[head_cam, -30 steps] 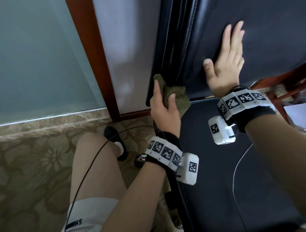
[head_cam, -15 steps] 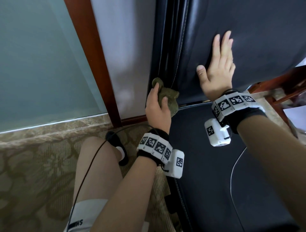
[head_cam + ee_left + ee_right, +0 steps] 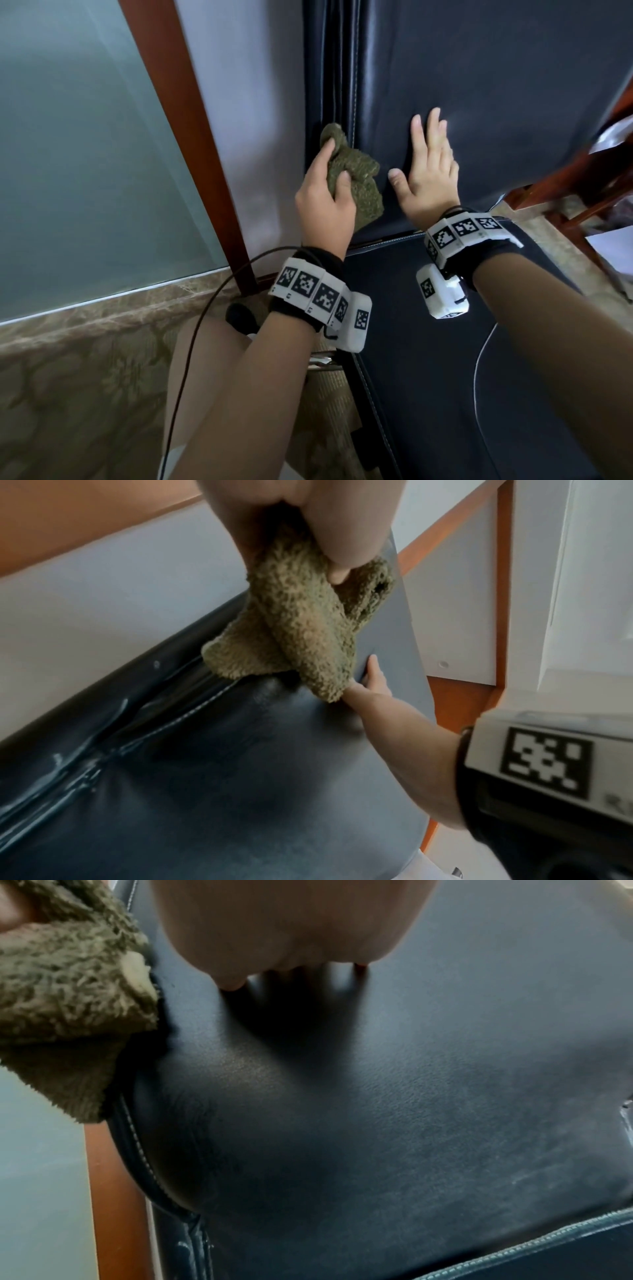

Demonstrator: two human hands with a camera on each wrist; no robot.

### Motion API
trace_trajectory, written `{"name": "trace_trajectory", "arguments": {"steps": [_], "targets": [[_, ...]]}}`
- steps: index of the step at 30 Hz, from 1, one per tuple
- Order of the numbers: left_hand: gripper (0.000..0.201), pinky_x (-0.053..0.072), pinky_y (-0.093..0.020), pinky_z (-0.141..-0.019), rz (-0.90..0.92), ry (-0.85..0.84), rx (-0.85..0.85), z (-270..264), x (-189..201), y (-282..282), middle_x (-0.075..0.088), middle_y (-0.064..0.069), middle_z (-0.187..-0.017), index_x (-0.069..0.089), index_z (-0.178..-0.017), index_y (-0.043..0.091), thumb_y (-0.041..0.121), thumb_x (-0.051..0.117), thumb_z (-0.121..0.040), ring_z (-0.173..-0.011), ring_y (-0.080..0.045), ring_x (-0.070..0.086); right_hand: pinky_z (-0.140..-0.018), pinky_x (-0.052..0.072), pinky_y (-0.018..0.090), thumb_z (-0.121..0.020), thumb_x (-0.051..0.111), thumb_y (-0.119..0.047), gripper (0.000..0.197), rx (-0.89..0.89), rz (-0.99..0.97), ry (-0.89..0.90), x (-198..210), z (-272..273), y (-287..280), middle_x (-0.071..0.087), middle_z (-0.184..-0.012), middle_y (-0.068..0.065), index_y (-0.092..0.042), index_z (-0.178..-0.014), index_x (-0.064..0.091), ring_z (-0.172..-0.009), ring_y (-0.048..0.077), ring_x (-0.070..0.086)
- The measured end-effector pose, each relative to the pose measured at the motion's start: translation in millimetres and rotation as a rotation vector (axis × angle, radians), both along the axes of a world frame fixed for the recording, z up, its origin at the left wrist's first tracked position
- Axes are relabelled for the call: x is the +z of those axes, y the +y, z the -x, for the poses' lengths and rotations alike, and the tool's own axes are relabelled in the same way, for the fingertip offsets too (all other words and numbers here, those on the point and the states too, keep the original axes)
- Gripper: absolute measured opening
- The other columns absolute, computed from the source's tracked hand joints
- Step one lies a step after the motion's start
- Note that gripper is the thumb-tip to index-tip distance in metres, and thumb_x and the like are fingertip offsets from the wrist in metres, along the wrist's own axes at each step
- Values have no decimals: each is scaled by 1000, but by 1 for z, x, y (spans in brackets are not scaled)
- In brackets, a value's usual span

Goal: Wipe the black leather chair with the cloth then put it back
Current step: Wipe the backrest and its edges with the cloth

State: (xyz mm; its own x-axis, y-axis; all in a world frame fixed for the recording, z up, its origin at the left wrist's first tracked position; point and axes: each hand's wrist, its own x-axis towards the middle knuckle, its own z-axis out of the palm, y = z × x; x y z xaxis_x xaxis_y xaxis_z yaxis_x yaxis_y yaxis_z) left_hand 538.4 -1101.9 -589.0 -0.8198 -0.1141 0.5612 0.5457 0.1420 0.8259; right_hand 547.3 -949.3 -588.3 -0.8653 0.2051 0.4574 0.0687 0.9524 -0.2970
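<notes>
My left hand [image 3: 323, 202], gripping the cloth [image 3: 356, 181] at frame centre, has slid up the chair [image 3: 496, 85] back's edge; my flat, open right hand [image 3: 428, 174] shifted closer beside it. Wiping continues.

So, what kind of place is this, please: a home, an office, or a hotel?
Probably an office or hotel room, though I cannot be sure. The signs: a patterned carpet, a frosted glass wall in a wooden frame, and a black leather chair.
</notes>
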Motion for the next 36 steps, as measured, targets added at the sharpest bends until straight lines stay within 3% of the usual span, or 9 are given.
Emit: {"name": "trace_trajectory", "arguments": {"steps": [4, 12, 17, 18, 21, 24, 28, 32, 36], "targets": [[41, 46, -27, -94, 51, 1, -31, 6, 7, -13, 65, -13, -117, 59, -123, 2, 9, 50, -83, -107, -23, 61, -110, 14, 51, -90, 36, -39, 70, -5, 0, -8, 2, 0, -1, -3, -156, 12, -14, -148, 5, -144, 30, 0], [33, 47, -26, -95, -1, 113, 0, 22, 42, -14, 67, -10, -112, 65, -115, 4, 4, 54, -83, -104, -18, 62, -110, 15, 51, -83, 22, -51, 75, 0, 9, -15, 2, -1, 1, -2, -156, 11, -16, -148, 5, -144, 30, 1], [37, 45, -31, -90, -84, -75, 84, 17, 30, 5, 52, -13, -113, 46, -117, 2, 13, 53, -83, -102, -28, 55, -111, 15, 50, -87, 30, -45, 72, 0, 6, -20, 3, -3, 2, -2, -156, 11, -15, -148, 6, -144, 29, 1], [35, 44, -29, -90, -111, -78, 108, 18, 31, 7, 44, -13, -110, 41, -112, -1, 10, 55, -81, -99, -27, 51, -111, 15, 49, -87, 33, -42, 72, 1, 10, -27, 4, -3, 1, -2, -156, 10, -16, -148, 6, -144, 29, 1], [30, 31, -3, -84, -166, -29, 201, 22, 34, 7, 33, -11, -104, 43, -101, -7, -6, 60, -76, -92, -17, 40, -112, 14, 48, -86, 34, -40, 72, 8, 9, -32, 5, -4, 3, -3, -157, 9, -18, -148, 5, -144, 27, -1], [12, 33, -5, -79, -139, 42, 216, 23, 30, 7, 44, -6, -95, 54, -87, -2, -4, 58, -76, -86, -18, 49, -112, 14, 47, -86, 35, -39, 72, 15, 7, -33, 4, -4, 4, -3, -157, 8, -18, -148, 5, -144, 27, -1], [6, 35, -2, -81, -192, 72, 254, 25, 24, 9, 57, -12, -87, 64, -79, 0, -4, 60, -77, -82, 4, 48, -112, 13, 47, -86, 35, -39, 72, 15, 8, -27, 2, -3, 4, -3, -157, 9, -18, -148, 5, -144, 27, 0], [23, 34, -5, -93, -144, 68, 158, 22, 16, 6, 53, -5, -111, 70, -103, 4, 14, 60, -85, -102, 5, 47, -111, 15, 49, -87, 37, -39, 71, 16, 6, -8, 0, -3, 5, 0, -156, 11, -16, -148, 9, -144, 29, 3], [67, 31, -29, -109, 183, 1, 16, 13, 3, 5, 32, -9, -147, 43, -140, 17, 46, 54, -80, -133, -21, 35, -112, 13, 48, -87, 36, -39, 71, 11, 9, -21, 1, -3, 4, -1, -156, 10, -16, -148, 7, -144, 28, 1]]}}
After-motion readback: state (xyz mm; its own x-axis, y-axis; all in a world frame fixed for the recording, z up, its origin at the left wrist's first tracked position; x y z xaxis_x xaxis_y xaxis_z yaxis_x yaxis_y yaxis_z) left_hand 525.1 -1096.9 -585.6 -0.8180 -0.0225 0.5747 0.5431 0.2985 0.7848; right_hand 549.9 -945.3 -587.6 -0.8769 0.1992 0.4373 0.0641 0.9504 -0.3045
